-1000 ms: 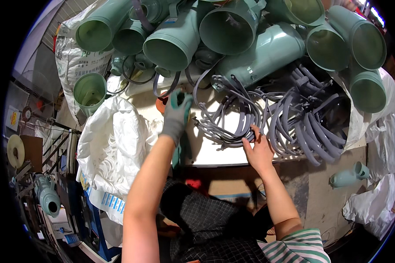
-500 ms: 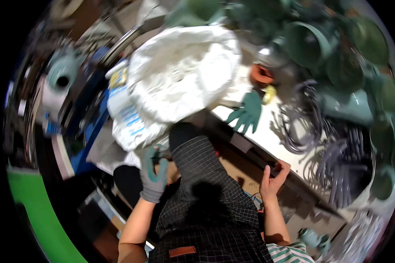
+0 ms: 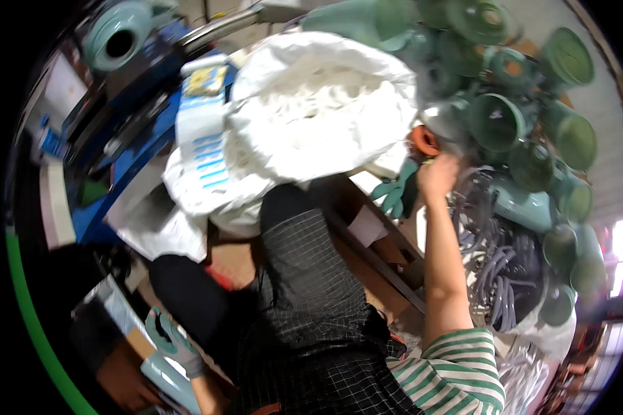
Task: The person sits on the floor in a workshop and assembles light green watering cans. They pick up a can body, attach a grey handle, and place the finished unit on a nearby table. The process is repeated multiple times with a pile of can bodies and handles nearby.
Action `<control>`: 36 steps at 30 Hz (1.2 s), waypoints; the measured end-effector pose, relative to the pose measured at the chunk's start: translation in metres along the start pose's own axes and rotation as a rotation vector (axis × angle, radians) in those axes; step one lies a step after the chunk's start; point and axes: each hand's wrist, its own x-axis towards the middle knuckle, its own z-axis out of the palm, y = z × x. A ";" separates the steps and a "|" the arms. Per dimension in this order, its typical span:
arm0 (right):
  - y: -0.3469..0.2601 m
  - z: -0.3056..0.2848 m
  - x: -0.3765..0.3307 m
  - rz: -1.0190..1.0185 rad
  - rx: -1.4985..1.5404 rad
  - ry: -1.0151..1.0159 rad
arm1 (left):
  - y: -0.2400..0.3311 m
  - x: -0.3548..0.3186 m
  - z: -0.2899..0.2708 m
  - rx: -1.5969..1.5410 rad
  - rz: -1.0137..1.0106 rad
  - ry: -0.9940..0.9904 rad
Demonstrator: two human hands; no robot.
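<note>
My right hand [image 3: 438,176], bare, reaches out over the white tabletop beside an orange ring-shaped piece [image 3: 424,140]. A sliver of something yellow shows at its fingertips; the fingers themselves are mostly hidden, so whether they hold it I cannot tell. Just left of that hand lies a dark green glove [image 3: 394,194]. My left hand [image 3: 169,342], in a grey and green work glove, is low at the left with thumb and fingers apart. Nothing shows between them. Close below it is a smooth pale green cylindrical part [image 3: 171,384].
A large white sack [image 3: 325,145] of small white pieces stands ahead of my knees. Pale green cup-shaped parts [image 3: 495,123] are piled at the right. Coiled grey tubes [image 3: 502,283] lie nearer. Another green part [image 3: 120,40] sits on the blue equipment at the far left.
My right hand has moved forward from the table's near edge to beside the orange piece. My left hand has dropped down and left, away from the sack. The view has shifted.
</note>
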 end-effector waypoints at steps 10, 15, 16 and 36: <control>-0.079 -0.213 -0.061 -0.699 1.110 0.404 | 0.168 0.014 0.068 -0.601 -0.008 -0.555; -0.157 -0.274 -0.162 -1.307 1.267 0.390 | 0.175 0.016 0.079 -0.568 0.206 -0.626; -0.166 -0.278 -0.182 -1.395 1.243 0.360 | 0.164 0.019 0.074 -0.460 0.328 -0.604; -0.194 -0.215 -0.293 -1.232 1.122 -0.629 | 0.135 0.023 0.050 -0.006 0.691 -0.232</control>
